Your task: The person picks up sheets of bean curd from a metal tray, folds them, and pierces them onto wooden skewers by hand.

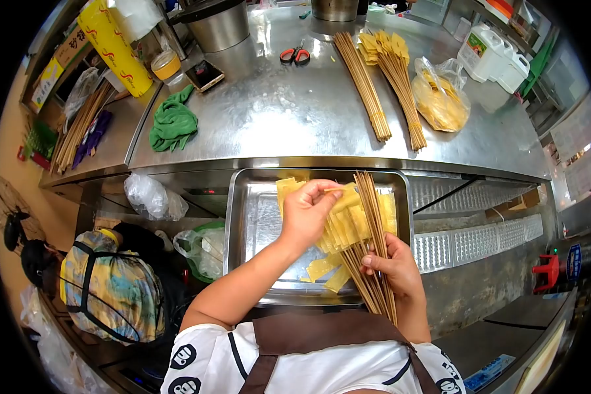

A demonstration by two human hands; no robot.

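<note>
My right hand [398, 268] is wrapped round a bundle of thin wooden skewers [372, 213], which slants over the tray's right side. Several folded yellow sheets, which look like tofu skin [345, 226], are threaded on skewers beside the bundle. My left hand [307, 213] is closed in a pinch at the top of these pieces, thumb against forefinger, on the edge of a yellow sheet. Below both hands is a shallow metal tray [234, 223]. Loose yellow scraps [323, 266] lie in it, and more sheets show behind my left hand.
On the steel table [262, 125] lie skewer bundles [363, 85], a bag of yellow sheets [441, 98], red-handled scissors [295, 55], a green cloth [173, 121] and a phone [205, 75]. White jugs [482, 52] stand at the right. A person [108, 282] bends down at the left.
</note>
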